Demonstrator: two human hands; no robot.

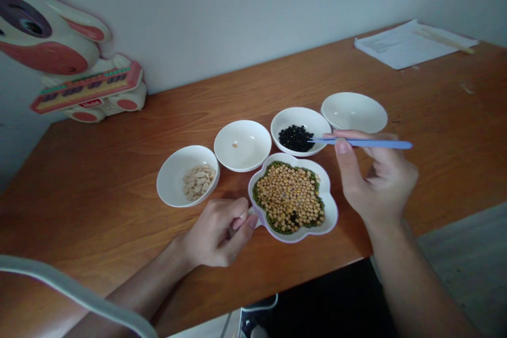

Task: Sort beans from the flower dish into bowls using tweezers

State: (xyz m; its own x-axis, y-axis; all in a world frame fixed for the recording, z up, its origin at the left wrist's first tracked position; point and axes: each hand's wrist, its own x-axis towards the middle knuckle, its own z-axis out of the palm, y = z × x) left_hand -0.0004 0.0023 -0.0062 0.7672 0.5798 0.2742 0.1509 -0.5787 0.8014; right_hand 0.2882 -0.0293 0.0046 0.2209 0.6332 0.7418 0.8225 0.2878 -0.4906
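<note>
My left hand (pixel 219 229) grips the short handle of a flower-shaped bowl (pixel 330 211) holding yellow beans (pixel 291 193) over green ones. Blue tweezers (pixel 372 143) are pinched in my right hand (pixel 374 174), their tips over the black beans (pixel 295 138) in a white bowl (pixel 315 119). Whether the tips hold a bean is too small to tell. To the left, another white bowl (pixel 243 156) contains one small pale piece. A third bowl (pixel 170 182), farthest left, has flat pale seeds (pixel 198 181) in it. The rightmost bowl (pixel 354 112) shows nothing inside.
A cow-shaped toy with a keyboard (pixel 91 87) stands at the back left by the wall. Papers (pixel 412 45) with a thin stick (pixel 446 39) lie at the back right of the wooden table (pixel 119 179). A pale curved bar (pixel 75 290) crosses the lower left.
</note>
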